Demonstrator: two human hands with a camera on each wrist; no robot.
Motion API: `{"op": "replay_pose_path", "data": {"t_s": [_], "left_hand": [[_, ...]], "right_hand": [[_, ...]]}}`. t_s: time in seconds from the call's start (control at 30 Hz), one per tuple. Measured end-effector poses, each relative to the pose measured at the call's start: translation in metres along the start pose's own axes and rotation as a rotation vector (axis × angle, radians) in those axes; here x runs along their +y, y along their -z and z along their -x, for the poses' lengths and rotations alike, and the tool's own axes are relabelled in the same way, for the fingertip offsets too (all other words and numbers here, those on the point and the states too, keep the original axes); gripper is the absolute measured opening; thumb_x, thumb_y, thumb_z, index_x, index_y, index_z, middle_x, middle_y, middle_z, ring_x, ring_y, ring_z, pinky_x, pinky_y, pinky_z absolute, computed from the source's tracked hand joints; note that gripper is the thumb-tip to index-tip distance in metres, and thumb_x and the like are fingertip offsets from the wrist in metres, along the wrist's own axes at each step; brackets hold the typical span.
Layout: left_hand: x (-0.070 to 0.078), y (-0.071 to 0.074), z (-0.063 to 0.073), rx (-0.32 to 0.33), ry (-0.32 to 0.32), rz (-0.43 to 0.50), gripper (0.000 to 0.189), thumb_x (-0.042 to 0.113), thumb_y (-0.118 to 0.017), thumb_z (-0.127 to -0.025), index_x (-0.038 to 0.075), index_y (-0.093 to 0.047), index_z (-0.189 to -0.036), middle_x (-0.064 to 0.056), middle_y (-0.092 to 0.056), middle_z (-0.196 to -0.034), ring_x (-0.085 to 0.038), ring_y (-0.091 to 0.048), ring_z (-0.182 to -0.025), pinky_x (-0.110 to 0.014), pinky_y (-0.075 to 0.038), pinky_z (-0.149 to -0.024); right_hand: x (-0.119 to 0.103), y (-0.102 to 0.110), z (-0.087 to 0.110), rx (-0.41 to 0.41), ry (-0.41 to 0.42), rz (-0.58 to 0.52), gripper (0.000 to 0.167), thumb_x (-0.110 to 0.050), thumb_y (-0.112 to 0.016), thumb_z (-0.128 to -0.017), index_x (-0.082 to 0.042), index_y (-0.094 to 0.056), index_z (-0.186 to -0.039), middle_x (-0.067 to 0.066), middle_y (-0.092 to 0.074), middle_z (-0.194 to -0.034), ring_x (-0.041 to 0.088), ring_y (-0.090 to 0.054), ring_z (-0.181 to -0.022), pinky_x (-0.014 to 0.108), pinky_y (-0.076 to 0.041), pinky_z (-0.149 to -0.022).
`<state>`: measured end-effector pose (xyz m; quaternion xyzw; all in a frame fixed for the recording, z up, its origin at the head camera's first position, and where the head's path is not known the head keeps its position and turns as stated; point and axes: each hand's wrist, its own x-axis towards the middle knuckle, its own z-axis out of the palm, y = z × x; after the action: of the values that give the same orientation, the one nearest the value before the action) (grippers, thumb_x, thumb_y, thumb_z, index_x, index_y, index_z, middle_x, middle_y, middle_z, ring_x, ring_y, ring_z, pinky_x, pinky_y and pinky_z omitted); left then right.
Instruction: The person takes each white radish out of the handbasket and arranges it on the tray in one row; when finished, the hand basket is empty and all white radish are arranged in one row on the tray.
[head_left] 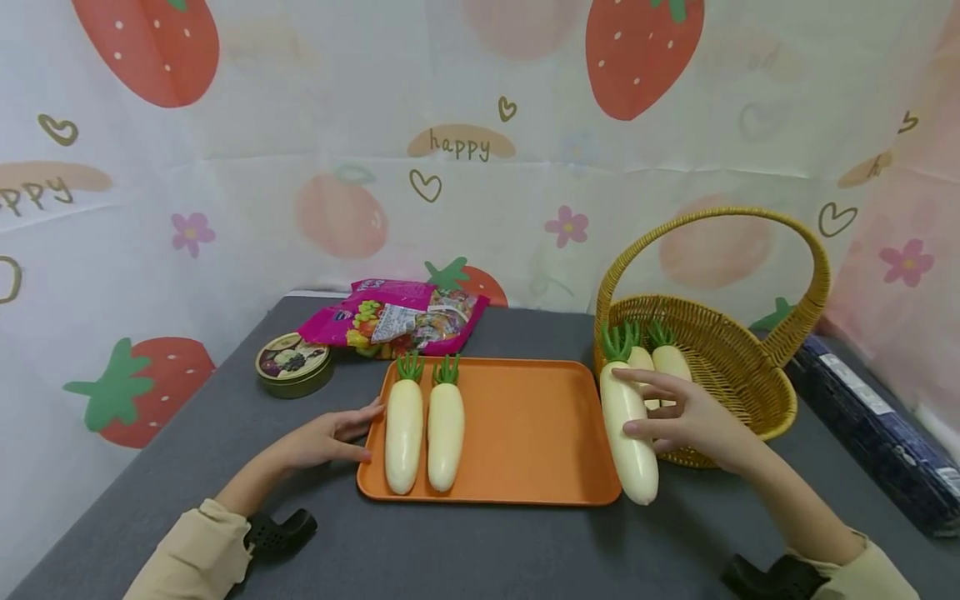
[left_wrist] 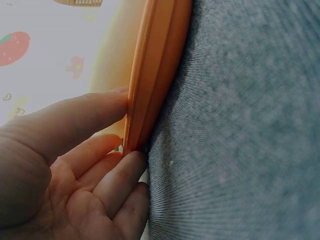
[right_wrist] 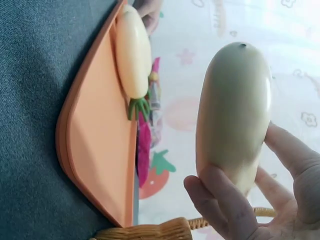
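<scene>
In the head view my right hand [head_left: 697, 421] grips a white radish [head_left: 630, 433] with green leaf tops, its thumb and fingers on either side. The radish tilts over the right edge of the orange tray [head_left: 525, 433], in front of the basket. From the right wrist view, the held radish [right_wrist: 235, 110] shows its rounded root end. My left hand [head_left: 330, 437] rests at the tray's left edge, thumb and fingertips touching the rim [left_wrist: 142, 90]. On the tray's left side two white radishes [head_left: 405, 437] lie next to each other, leaves pointing away.
A wicker basket [head_left: 723, 333] with a tall handle stands at the right, more radishes [head_left: 671, 360] inside it. Beside it lies a dark blue package [head_left: 877, 433]. Behind the tray are a pink snack bag [head_left: 405, 317] and a round tin [head_left: 294, 367]. A printed cloth hangs behind.
</scene>
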<state>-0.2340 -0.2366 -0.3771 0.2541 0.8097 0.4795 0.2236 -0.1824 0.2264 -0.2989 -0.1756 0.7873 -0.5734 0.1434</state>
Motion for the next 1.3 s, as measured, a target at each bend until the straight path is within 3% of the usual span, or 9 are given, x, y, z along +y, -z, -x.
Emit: {"op": "replay_pose_path", "data": {"t_s": [0.43, 0.53, 0.73, 0.93, 1.13, 1.3], "left_hand": [[0.001, -0.002, 0.000, -0.021, -0.015, 0.024, 0.069, 0.012, -0.060, -0.087, -0.011, -0.018, -0.137, -0.030, -0.002, -0.141, -0.041, -0.020, -0.126, -0.048, -0.021, -0.099], [0.001, -0.002, 0.000, -0.018, -0.009, 0.014, 0.069, 0.013, -0.060, -0.087, -0.009, -0.018, -0.138, -0.029, -0.003, -0.142, -0.041, -0.020, -0.126, -0.048, -0.021, -0.099], [0.002, -0.001, 0.000, -0.015, 0.006, 0.010, 0.070, 0.015, -0.060, -0.087, -0.007, -0.017, -0.139, -0.028, -0.002, -0.143, -0.040, -0.020, -0.126, -0.049, -0.021, -0.099], [0.002, -0.001, 0.000, 0.000, 0.014, 0.003, 0.070, 0.015, -0.061, -0.087, -0.007, -0.019, -0.139, -0.028, -0.004, -0.142, -0.040, -0.021, -0.126, -0.049, -0.021, -0.099], [0.004, -0.001, 0.000, 0.001, 0.022, 0.005, 0.071, 0.015, -0.061, -0.086, -0.007, -0.019, -0.139, -0.028, -0.005, -0.143, -0.039, -0.021, -0.126, -0.048, -0.020, -0.099], [0.005, -0.001, 0.001, -0.006, 0.020, 0.007, 0.070, 0.014, -0.061, -0.087, -0.007, -0.018, -0.139, -0.028, -0.005, -0.143, -0.039, -0.020, -0.126, -0.049, -0.020, -0.100]], "right_hand": [[0.005, -0.019, -0.021, -0.030, 0.042, 0.076, 0.069, -0.016, -0.071, -0.078, -0.011, -0.037, -0.138, 0.026, -0.026, -0.135, 0.028, -0.058, -0.087, 0.039, -0.050, -0.063], [0.005, -0.024, -0.027, -0.035, 0.043, 0.070, 0.069, -0.017, -0.071, -0.078, -0.013, -0.037, -0.138, 0.025, -0.029, -0.133, 0.028, -0.059, -0.088, 0.039, -0.050, -0.065], [0.006, -0.030, -0.039, -0.043, 0.046, 0.045, 0.069, -0.018, -0.071, -0.078, -0.016, -0.038, -0.138, 0.019, -0.034, -0.132, 0.026, -0.057, -0.077, 0.041, -0.049, -0.062], [0.009, -0.037, -0.052, -0.059, 0.041, 0.014, 0.067, -0.016, -0.070, -0.079, -0.014, -0.038, -0.137, 0.021, -0.024, -0.138, 0.029, -0.057, -0.089, 0.041, -0.050, -0.067], [0.008, -0.046, -0.063, -0.051, 0.015, -0.010, 0.066, -0.018, -0.072, -0.077, -0.018, -0.041, -0.136, 0.016, -0.026, -0.138, 0.035, -0.043, -0.112, 0.041, -0.051, -0.069], [0.005, -0.056, -0.070, -0.043, 0.007, -0.016, 0.068, -0.020, -0.073, -0.076, -0.019, -0.041, -0.136, 0.015, -0.031, -0.135, 0.034, -0.046, -0.110, 0.041, -0.051, -0.068]]}}
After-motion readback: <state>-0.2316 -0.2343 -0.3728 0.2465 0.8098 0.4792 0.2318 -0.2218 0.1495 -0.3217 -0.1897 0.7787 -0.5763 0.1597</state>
